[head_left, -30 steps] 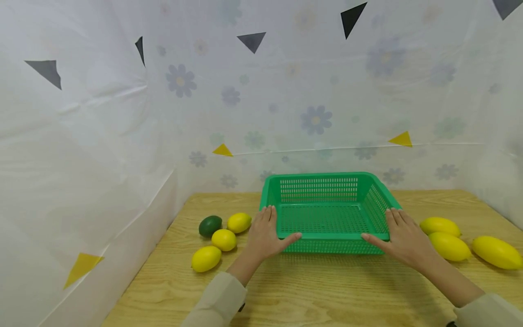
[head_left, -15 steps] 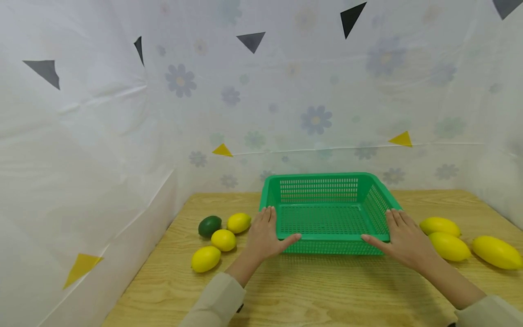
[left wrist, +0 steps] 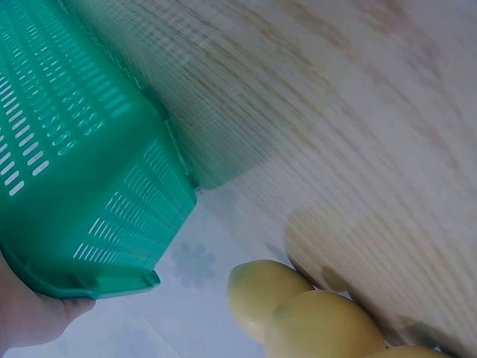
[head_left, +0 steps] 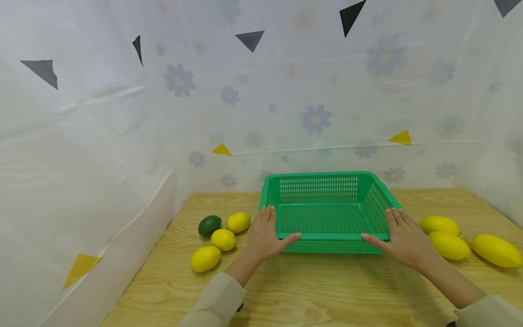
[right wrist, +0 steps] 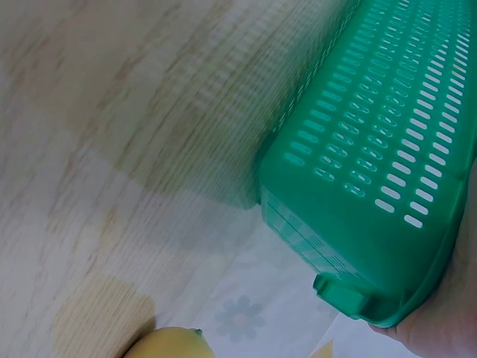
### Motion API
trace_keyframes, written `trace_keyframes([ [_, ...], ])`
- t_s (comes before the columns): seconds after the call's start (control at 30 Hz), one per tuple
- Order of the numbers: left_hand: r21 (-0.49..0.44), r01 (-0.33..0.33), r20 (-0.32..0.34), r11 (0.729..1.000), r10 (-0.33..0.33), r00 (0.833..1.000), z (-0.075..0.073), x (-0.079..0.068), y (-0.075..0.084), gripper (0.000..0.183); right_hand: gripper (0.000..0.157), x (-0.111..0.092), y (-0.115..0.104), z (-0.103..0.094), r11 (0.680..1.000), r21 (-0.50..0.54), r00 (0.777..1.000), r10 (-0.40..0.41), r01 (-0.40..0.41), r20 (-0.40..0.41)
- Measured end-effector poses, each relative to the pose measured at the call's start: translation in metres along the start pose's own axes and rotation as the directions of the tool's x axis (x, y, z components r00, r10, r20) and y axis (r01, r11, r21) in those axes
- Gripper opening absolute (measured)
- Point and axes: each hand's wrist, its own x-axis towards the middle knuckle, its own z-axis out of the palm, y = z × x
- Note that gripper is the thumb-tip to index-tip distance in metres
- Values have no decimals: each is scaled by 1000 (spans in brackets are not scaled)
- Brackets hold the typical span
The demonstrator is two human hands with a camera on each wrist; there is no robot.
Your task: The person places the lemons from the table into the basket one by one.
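Observation:
A green perforated plastic basket (head_left: 331,243) stands on the wooden table with nothing inside. My left hand (head_left: 264,238) rests on its front left corner, fingers straight along the side rim and thumb pointing inward along the front. At the front right corner my right hand (head_left: 408,238) lies the same way, mirrored. In the left wrist view, part of that hand (left wrist: 33,317) touches the basket rim. The right wrist view has the other hand (right wrist: 443,317) against the rim too. What lies under both palms is hidden.
Left of the basket sit three lemons (head_left: 223,240) and a dark green avocado-shaped fruit (head_left: 210,226). Several yellow fruits are around: three larger lemon-like ones (head_left: 449,245) lie to the right. A white flowered sheet (head_left: 286,113) hangs behind the wooden table (head_left: 310,290).

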Motion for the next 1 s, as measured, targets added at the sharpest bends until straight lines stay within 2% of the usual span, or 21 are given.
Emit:
trace_keyframes([
  [0.27,8,-7,0,1000,7,1000,0,1,-1,96,98,0,0,1,1000,-5,1000,-5,5,-3],
  [0.57,-14,16,17,1000,-15,1000,1,0,0,97,97,0,1,0,1000,-3,1000,-6,6,3],
  [1.0,-14,9,4,1000,-9,1000,0,-3,1,97,97,-2,1,-2,1000,9,1000,-15,15,-11],
])
